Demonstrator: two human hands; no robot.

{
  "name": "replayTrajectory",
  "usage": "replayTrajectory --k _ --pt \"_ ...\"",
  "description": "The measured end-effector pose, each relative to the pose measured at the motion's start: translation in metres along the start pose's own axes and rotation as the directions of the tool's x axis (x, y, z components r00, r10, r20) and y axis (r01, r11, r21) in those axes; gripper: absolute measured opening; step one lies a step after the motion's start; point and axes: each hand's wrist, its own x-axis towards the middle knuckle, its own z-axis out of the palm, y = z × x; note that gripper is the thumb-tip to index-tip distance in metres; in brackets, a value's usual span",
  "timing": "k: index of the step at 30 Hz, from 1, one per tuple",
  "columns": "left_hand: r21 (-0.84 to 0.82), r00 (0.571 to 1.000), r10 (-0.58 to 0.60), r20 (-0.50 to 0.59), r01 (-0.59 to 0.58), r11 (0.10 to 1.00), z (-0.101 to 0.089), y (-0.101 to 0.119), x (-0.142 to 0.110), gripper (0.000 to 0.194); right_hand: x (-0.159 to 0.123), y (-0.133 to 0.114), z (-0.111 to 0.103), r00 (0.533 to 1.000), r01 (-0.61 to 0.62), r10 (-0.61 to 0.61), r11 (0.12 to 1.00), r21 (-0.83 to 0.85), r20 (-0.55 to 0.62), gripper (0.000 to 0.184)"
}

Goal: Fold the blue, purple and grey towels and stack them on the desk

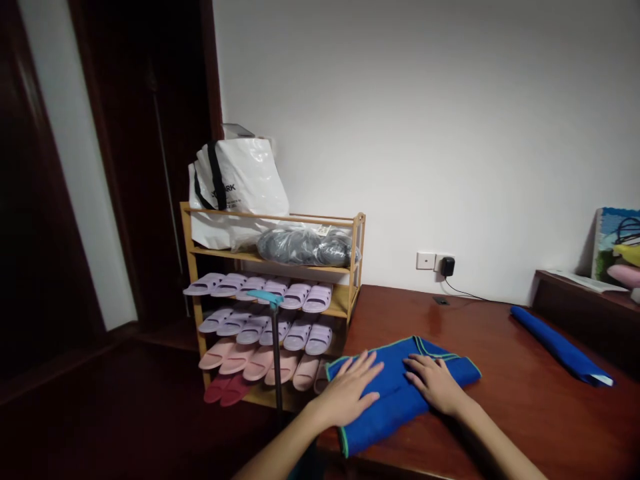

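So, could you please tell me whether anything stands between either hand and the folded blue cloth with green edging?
Nothing visible does: the left hand and the right hand both rest directly on the folded blue cloth with green edging.

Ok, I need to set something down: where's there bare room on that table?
Mainly the table between the folded blue cloth and rolled blue cloth, behind the right forearm. A smaller patch lies between the folded blue cloth, the wall and the shoe rack. Crowded: left front, where the left hand and right hand cover the cloth.
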Motion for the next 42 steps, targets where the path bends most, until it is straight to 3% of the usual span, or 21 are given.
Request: replayTrajectory --k 3,6,8,11,14,17,20,24,26,28,30,33,35,38,42 --pt "0.036 0.988 0.016 0.153 -0.022 0.999 0.005 0.007 0.003 0.048 0.001 0.04 0.002 0.992 -0.119 0.119 0.993 0.009 0.051 0.056" --pt "0.065 0.988 0.0 0.156 -0.01 0.998 0.005 0.006 0.004 0.048 0.009 0.081 -0.003 0.953 -0.302 0.302 0.953 -0.029 0.026 0.061" --pt "0.072 0.988 -0.007 0.152 -0.004 0.997 0.005 0.006 0.003 0.048 0.013 0.089 -0.006 0.926 -0.376 0.375 0.925 -0.058 -0.032 0.062" --pt "0.081 0.989 -0.019 0.148 0.007 0.997 0.006 0.007 0.004 0.048 0.01 0.061 -0.002 0.95 -0.309 0.303 0.948 -0.073 -0.075 0.059" --pt "0.09 0.987 -0.023 0.156 0.009 0.996 0.007 0.007 0.004 0.048 -0.007 0.006 0.006 0.999 -0.049 0.048 0.997 0.055 0.022 0.054" --pt "0.091 0.988 -0.03 0.15 0.017 0.996 0.005 0.006 0.005 0.048 -0.024 -0.031 0.011 0.993 0.101 -0.11 0.979 0.178 0.043 0.054" --pt "0.094 0.988 -0.059 0.143 0.046 0.995 0.005 0.018 0.004 0.049 -0.026 -0.027 0.008 0.989 0.103 -0.121 0.975 0.197 0.084 0.055" --pt "0.232 0.966 -0.233 0.11 0.203 0.951 0.013 0.062 0.001 0.053 -0.011 0.001 0.0 0.993 -0.055 0.046 0.995 0.082 0.113 0.063" --pt "0.305 0.953 -0.288 0.097 0.247 0.92 0.017 0.084 -0.002 0.057 -0.009 0.005 -0.006 0.996 -0.088 0.088 0.996 -0.007 0.035 0.067" --pt "0.303 0.964 -0.255 0.075 0.222 0.927 0.017 0.096 -0.003 0.056 -0.014 -0.003 -0.012 0.994 -0.062 0.055 0.996 -0.071 -0.092 0.064" --pt "0.25 0.983 -0.185 -0.013 0.182 0.951 0.015 0.093 -0.001 0.048 -0.025 -0.021 -0.017 0.989 -0.006 -0.002 0.998 -0.056 -0.15 0.062" --pt "0.175 0.989 -0.105 -0.104 0.122 0.977 0.013 0.069 0.008 0.045 -0.045 -0.049 -0.017 0.998 0.065 -0.065 0.993 0.104 0.005 0.06" --pt "0.14 0.997 -0.07 -0.033 0.074 0.987 0.016 0.052 0.013 0.051 -0.054 -0.058 -0.015 0.991 0.059 -0.08 0.981 0.186 0.109 0.061" --pt "0.107 0.993 -0.076 0.088 0.066 0.992 0.023 0.038 0.016 0.054 -0.06 -0.056 -0.015 0.986 0.022 -0.058 0.974 0.227 0.153 0.059" --pt "0.101 0.99 -0.102 0.096 0.092 0.991 0.027 0.039 0.013 0.055 -0.06 -0.045 -0.019 0.984 0.0 -0.042 0.972 0.234 0.176 0.054"
